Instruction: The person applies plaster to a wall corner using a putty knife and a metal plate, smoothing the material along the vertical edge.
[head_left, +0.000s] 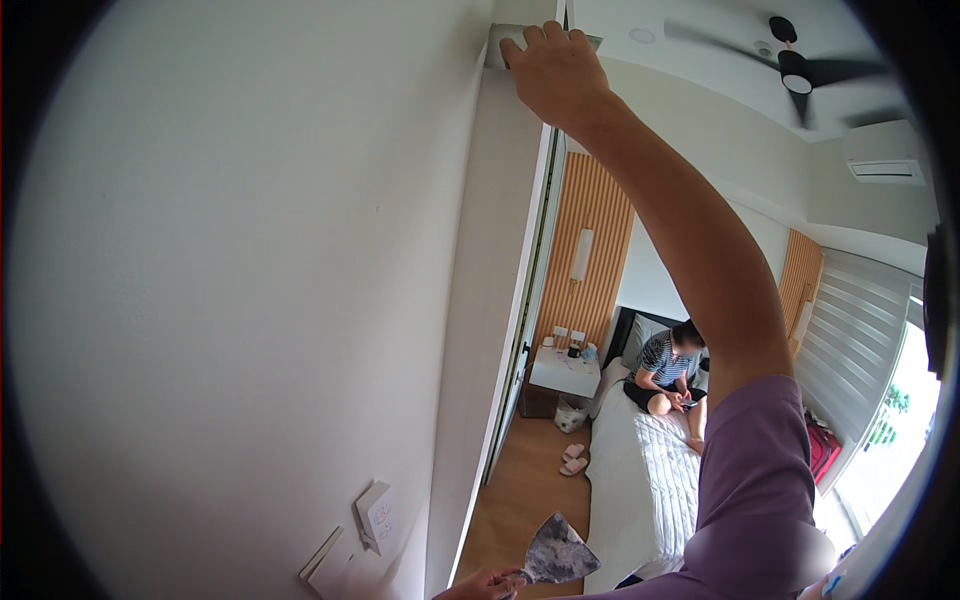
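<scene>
My right hand [560, 80] is raised high, its arm coming in from the right in a purple sleeve. Its fingers curl over a flat grey metal blade [494, 50] against the upper part of a white wall edge [490, 230]. Whether the blade has a handle is hidden by the hand. Low in the view, my left hand [485, 586] is closed round the handle of a putty knife [562, 550]. That knife's wide blade points up and is smeared with grey and whitish material.
A white wall [250, 250] fills the left, with a loose-hanging socket plate [376, 515] low down. Beyond the edge, a person [660, 370] sits on a bed [625, 480]. A nightstand [565, 372], slippers [572, 460] and a ceiling fan [795, 75] are also there.
</scene>
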